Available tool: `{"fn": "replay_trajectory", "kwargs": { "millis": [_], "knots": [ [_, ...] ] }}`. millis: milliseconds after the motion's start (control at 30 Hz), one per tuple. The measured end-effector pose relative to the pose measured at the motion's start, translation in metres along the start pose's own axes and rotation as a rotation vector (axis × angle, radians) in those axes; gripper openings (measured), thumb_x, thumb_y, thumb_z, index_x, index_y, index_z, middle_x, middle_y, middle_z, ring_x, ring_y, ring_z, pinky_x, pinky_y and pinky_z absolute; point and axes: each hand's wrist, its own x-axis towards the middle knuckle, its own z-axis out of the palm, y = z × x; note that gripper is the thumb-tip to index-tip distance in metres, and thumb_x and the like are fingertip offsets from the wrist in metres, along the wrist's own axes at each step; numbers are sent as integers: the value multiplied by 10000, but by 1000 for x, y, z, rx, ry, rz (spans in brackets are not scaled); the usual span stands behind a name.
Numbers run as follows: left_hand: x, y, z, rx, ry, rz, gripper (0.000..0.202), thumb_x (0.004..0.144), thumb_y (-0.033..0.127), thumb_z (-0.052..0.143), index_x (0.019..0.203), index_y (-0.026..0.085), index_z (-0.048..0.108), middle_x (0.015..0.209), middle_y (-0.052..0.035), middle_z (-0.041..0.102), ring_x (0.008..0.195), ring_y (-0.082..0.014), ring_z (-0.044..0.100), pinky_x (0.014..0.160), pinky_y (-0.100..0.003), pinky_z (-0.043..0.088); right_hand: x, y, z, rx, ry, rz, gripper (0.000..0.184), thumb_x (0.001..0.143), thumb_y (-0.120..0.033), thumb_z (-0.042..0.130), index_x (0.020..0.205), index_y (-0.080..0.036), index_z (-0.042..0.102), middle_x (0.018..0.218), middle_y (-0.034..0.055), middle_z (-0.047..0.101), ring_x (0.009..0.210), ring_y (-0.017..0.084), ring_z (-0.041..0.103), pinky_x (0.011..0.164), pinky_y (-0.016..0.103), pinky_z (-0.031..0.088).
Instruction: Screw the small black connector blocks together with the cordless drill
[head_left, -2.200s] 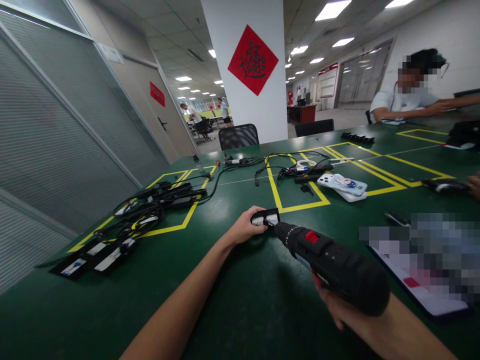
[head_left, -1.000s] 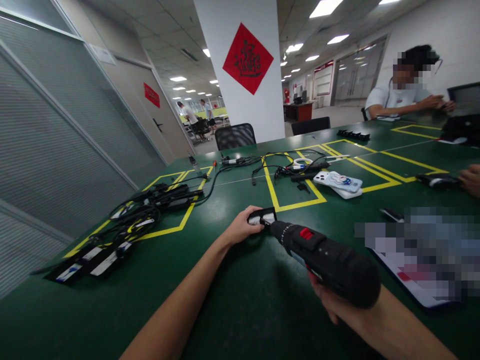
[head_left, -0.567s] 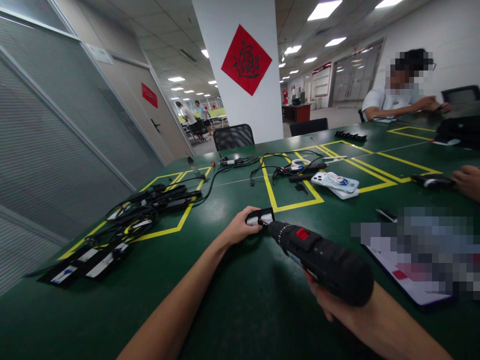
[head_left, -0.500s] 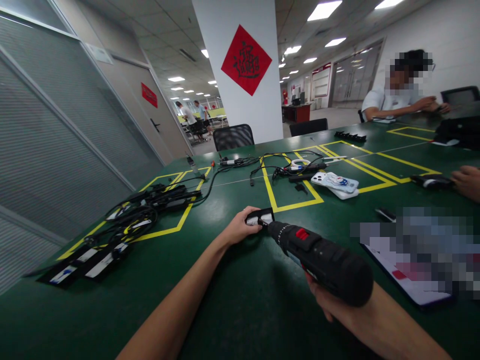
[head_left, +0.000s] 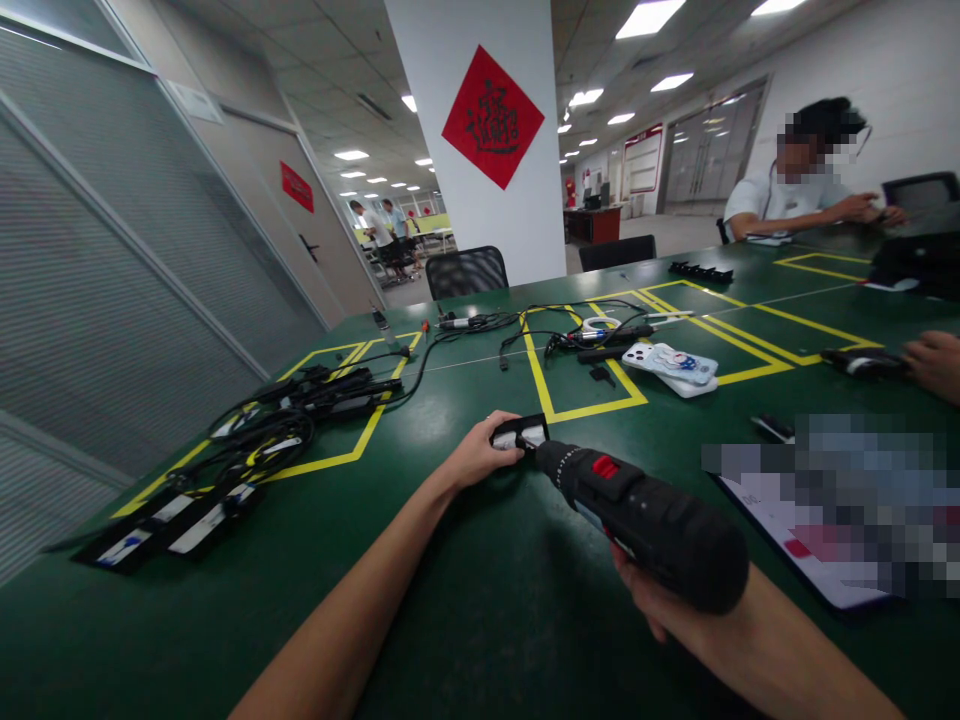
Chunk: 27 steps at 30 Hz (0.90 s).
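Lying flat near the middle of the green worktop (head_left: pixel 465 600): one small black block (head_left: pixel 521 432) with a white label, just short of the near corner of a yellow tape rectangle (head_left: pixel 592 410).

- Left hand (head_left: pixel 480 455): fingers closed on the block's left end, pressing it to the worktop; forearm runs in from the lower left.
- Drill (head_left: pixel 645 520): black body with a red switch, tilted down to the left, its tip meeting the block's near right side.
- Right hand (head_left: pixel 660 605): wrapped around the drill's grip from below, mostly hidden by the tool.
- Phones (head_left: pixel 671 365): two, stacked, on the far right line of the tape rectangle.
- Cables (head_left: pixel 585 335): loose black leads beyond the rectangle.
- Cable bundle (head_left: pixel 285 420): tangled black leads and adapters, well to the left.
- Flat black pieces (head_left: pixel 169 525): several with white labels, at the near left edge.
- Paper sheet (head_left: pixel 780 525): to the right of the drill, mostly blurred.
- Co-worker's hand (head_left: pixel 934 362): at the right edge, beside a dark object.
- Seated person (head_left: pixel 787 195): white shirt, at the far right of the worktop.
- Pillar (head_left: pixel 487 220): white, bearing a red diamond sign (head_left: pixel 491 118); a black chair (head_left: pixel 465 270) stands before it.
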Motion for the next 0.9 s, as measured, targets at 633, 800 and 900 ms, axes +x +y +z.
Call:
{"fn": "replay_trajectory", "kwargs": {
  "millis": [633,800,900],
  "knots": [
    [0,3,-2,-31,-22,-10,491,701,247,636,1169,172,508,1027,-51,589,835,-163,561,747,-271,454,5,-18,-3,-56,78,-84,636,663,-132,590,1262,-327,501,976,-8,706,938,239,659,754,329,560],
    [-1,4,0,-68,-4,3,511,696,242,649,1186,185,517,1116,-64,577,945,-190,563,837,-301,451,4,-19,-5,-59,47,-85,629,655,-124,609,1242,-333,522,964,-20,708,931,225,660,750,295,561],
    [-2,5,0,-117,-13,-3,543,706,256,649,1223,202,492,1137,-60,571,943,-186,566,839,-303,452,4,-19,-5,-63,44,-63,616,658,-127,618,1233,-331,531,940,-23,711,921,217,663,753,289,559]
  ]
}}
